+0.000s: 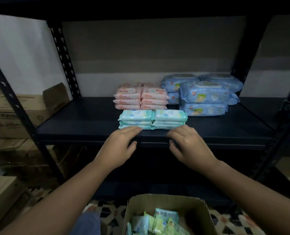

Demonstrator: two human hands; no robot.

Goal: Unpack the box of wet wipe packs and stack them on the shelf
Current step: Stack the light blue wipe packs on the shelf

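Dim, low-contrast illumination is recorded throughout, with a bluish cast and dark vignetting at the top corners. The brightest area is the white wall point(22, 53) at left. Straight uprights point(64, 60) are bowed by wide-angle distortion. Slight motion blur is seen on both hands, and the cardboard boxes point(13, 114) at left are rendered soft.

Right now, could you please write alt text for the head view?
Both hands, left hand and right hand, reach the teal wipe packs stacked at the shelf front; pink packs and blue packs behind, open cardboard box below.
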